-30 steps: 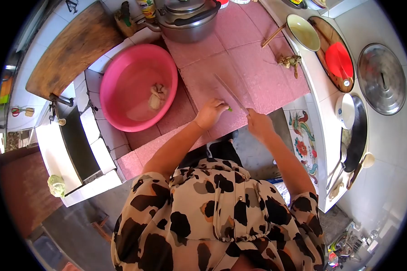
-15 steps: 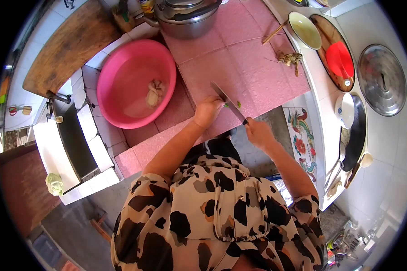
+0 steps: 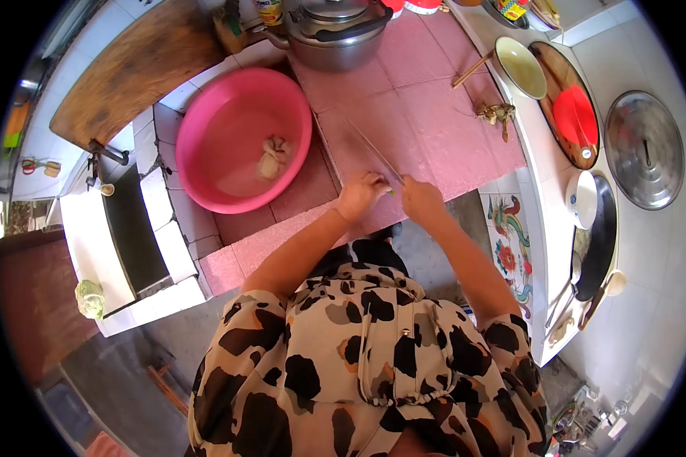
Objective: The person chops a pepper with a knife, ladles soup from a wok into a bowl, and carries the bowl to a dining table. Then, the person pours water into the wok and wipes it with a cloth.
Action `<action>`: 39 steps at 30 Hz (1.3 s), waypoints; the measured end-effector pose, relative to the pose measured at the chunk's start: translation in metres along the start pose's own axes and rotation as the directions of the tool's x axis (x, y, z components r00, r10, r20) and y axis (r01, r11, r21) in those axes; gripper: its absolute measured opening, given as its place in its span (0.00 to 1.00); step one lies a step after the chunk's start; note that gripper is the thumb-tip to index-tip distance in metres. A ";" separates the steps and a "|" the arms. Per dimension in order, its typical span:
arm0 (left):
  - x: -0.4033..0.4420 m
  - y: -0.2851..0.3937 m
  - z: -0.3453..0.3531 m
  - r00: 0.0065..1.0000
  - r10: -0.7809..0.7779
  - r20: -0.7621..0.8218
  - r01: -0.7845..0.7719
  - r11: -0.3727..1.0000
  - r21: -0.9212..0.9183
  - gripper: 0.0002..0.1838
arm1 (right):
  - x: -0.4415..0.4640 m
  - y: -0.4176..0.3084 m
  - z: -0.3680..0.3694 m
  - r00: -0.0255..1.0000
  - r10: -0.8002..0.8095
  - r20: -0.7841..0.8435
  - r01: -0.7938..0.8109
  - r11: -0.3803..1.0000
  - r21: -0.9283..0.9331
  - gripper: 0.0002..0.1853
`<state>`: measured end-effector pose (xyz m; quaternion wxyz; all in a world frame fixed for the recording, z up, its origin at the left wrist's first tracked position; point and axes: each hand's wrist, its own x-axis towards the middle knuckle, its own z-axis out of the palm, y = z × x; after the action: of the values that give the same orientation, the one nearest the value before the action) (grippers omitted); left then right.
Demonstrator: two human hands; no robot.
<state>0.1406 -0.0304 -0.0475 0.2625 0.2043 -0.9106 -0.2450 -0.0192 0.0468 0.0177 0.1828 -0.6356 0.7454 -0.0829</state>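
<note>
My right hand (image 3: 423, 199) is wrapped round the handle of a kitchen knife (image 3: 375, 148). The thin blade is turned edge-on and points away to the upper left over the pink tiled counter (image 3: 434, 137). Close beside it, my left hand (image 3: 360, 196) is closed in a pinch near the counter's front edge. A small green vegetable piece (image 3: 392, 192) shows at its fingertips, between the two hands; most of what the fingers hold is hidden.
Left of my hands stands a pink basin (image 3: 187, 164) of water with a pale cloth-like lump (image 3: 273, 158). A metal kettle (image 3: 335, 46) is at the back. To the right are a pale bowl (image 3: 520, 67), red ladle-like item (image 3: 574, 114), metal lid (image 3: 645, 152) and dark pan (image 3: 604, 236).
Both hands have come nearer my body and each other. The knife has turned so its blade is seen edge-on. The camera view has shifted slightly.
</note>
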 end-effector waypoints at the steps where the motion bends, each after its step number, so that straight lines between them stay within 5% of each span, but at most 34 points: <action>1: 0.000 0.004 -0.002 0.999 -0.019 -0.048 0.017 0.999 -0.040 0.12 | -0.009 0.002 -0.006 1.000 0.027 0.013 -0.027 0.999 0.021 0.13; 5: -0.002 0.016 -0.011 0.957 -0.235 -0.169 0.197 0.956 -0.215 0.09 | -0.040 0.005 -0.016 0.999 0.035 0.020 -0.036 0.997 0.063 0.12; 8: -0.002 0.020 -0.018 0.927 -0.359 -0.110 0.334 0.922 -0.196 0.06 | -0.054 0.006 -0.021 0.995 0.050 0.084 -0.057 0.995 0.085 0.12; 20: -0.001 0.013 -0.006 0.963 -0.216 -0.160 0.212 0.976 -0.039 0.06 | -0.058 -0.012 -0.014 0.982 0.088 0.167 -0.086 0.996 -0.021 0.13; 26: 0.000 0.015 -0.001 0.979 -0.204 0.000 0.203 0.976 0.078 0.07 | -0.017 -0.011 0.010 0.994 0.037 0.106 -0.036 0.999 -0.018 0.12; 32: -0.015 0.022 -0.010 0.976 -0.168 -0.141 0.169 0.986 -0.011 0.07 | -0.026 -0.002 -0.004 0.999 0.028 0.015 -0.028 0.999 0.035 0.10; 39: -0.007 0.021 -0.003 0.942 -0.307 -0.136 0.293 0.949 -0.116 0.04 | -0.063 0.005 -0.009 0.999 0.038 0.031 -0.042 0.986 0.163 0.11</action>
<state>0.1429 -0.0114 -0.0360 0.3001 0.3461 -0.8337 -0.3083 -0.0198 0.1083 0.0348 0.2461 -0.6044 0.7462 -0.1312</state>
